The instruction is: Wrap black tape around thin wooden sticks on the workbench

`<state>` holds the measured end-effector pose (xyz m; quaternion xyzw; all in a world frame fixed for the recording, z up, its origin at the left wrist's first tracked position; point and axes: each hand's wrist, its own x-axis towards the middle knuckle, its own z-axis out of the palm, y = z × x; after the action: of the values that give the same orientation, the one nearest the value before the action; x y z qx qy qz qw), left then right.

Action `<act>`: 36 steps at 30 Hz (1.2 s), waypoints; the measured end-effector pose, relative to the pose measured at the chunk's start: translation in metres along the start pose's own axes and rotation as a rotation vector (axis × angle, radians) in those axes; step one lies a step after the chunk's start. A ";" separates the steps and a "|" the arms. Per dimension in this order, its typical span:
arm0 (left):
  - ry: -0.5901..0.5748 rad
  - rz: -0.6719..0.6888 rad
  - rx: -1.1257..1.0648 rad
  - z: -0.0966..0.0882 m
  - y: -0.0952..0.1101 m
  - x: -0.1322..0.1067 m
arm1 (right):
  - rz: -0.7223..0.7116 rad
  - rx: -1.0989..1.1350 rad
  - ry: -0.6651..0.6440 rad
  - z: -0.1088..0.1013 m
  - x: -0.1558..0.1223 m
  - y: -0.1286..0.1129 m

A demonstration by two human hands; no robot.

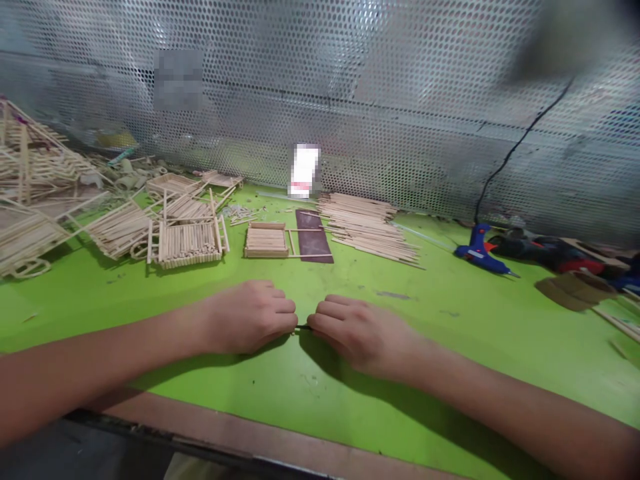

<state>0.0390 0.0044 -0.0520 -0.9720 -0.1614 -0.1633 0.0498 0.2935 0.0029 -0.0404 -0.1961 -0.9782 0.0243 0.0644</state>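
Observation:
My left hand (253, 317) and my right hand (357, 330) are closed near the front of the green table (300, 387), knuckles up and a small gap between them. A thin black strip (303, 327) bridges that gap, and its ends vanish under my fingers on both sides. What exactly it is cannot be made out. Beyond my hands lies a small box-like frame of wooden sticks (267, 241). Two of its long sticks reach over a dark brown sheet (314, 237).
Loose thin sticks (367, 227) lie in a pile behind my right hand. A blue glue gun (481, 253) with a black cord and a tape roll (575, 290) are at the right. Several stick-built pieces (187, 243) crowd the left. A perforated metal screen (350, 87) closes the back.

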 end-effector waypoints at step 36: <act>-0.104 -0.253 -0.471 -0.001 -0.011 -0.026 | -0.025 -0.131 0.001 0.004 0.010 -0.001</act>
<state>0.0118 0.0066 -0.0597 -0.9361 -0.2414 -0.1510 -0.2067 0.2831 0.0059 -0.0434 -0.1876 -0.9800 -0.0407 0.0522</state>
